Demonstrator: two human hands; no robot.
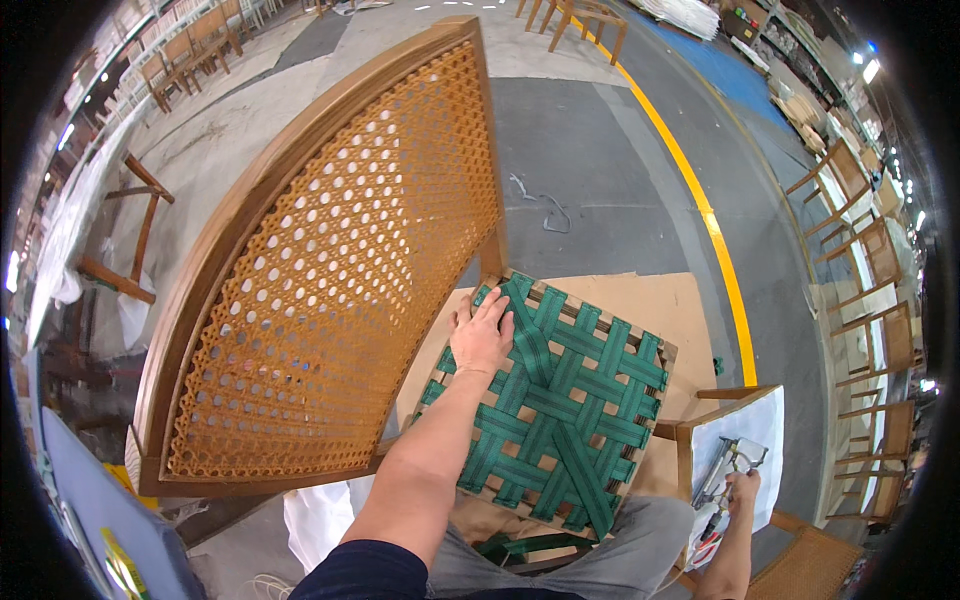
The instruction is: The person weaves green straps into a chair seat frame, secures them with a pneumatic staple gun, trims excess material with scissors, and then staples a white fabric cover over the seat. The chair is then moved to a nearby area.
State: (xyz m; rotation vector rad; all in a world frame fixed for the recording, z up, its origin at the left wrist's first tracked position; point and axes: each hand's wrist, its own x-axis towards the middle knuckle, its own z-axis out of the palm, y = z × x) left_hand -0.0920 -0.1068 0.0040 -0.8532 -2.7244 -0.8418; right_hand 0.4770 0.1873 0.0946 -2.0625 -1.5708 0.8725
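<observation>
A wooden chair with a woven cane back [330, 270] stands in front of me. Green webbing straps [570, 385] criss-cross its seat frame, and loose diagonal strips lie over the weave. On the seat's far left corner rests my left hand [482, 340], fingers spread over the webbing beside a diagonal strip. To the right, my right hand [742, 487] is closed around part of a metal staple gun [738, 456], which is over a white-covered surface [755, 420]. Its fingers are partly hidden.
Brown cardboard [680, 300] lies under the chair. A yellow line [712, 225] crosses the grey floor, where a thin cord [558, 215] lies. Several wooden chairs [885, 340] line the right side. Beside my right forearm is a cane panel [810, 565].
</observation>
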